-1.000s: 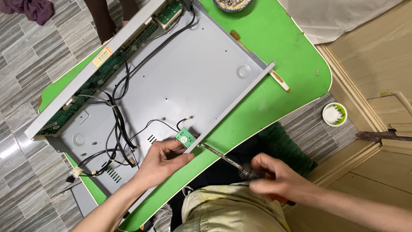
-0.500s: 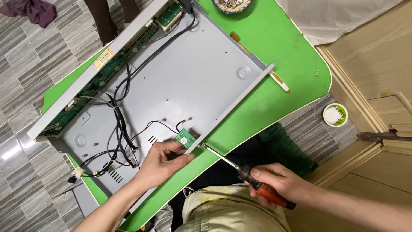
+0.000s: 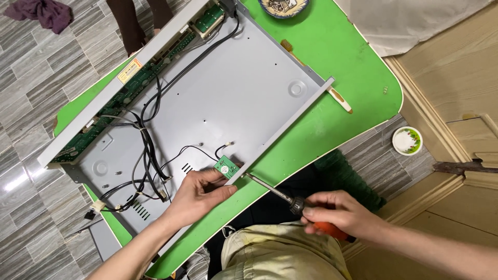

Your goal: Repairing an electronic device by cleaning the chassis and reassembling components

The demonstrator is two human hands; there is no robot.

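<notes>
Screwdriver drawn back a little since before, tip at the chassis edge.
Right hand grips the screwdriver, shaft slanting up-left toward the small green board pinched by left hand over the green counter.

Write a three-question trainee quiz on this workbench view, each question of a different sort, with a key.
1. True or false: the right hand holds an orange-handled screwdriver.
2. What does the left hand touch? A) small green circuit board B) round white dish C) purple cloth
3. Fill in: the open grey metal chassis lies on a ____ tabletop.

Key: 1 true; 2 A; 3 green.
</notes>
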